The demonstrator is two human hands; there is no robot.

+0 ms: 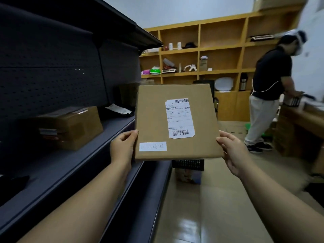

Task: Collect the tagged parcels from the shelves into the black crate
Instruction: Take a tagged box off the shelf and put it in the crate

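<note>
A flat brown cardboard parcel (154, 120) is held up in front of me, its face bearing a white shipping label and a small handwritten white tag at the lower left. My left hand (122, 148) grips its lower left edge. My right hand (231, 151) grips its lower right edge. Below the parcel, on the floor beside the shelf end, part of the black crate (188, 165) shows; the parcel hides its upper part.
A dark metal shelf unit (73, 165) runs along my left, carrying a brown box (70, 127) and a dark item with a paper label (118, 110). A person in a black shirt (270, 81) stands at a wooden counter (305, 120) on the right. Wooden wall shelves (220, 48) lie ahead.
</note>
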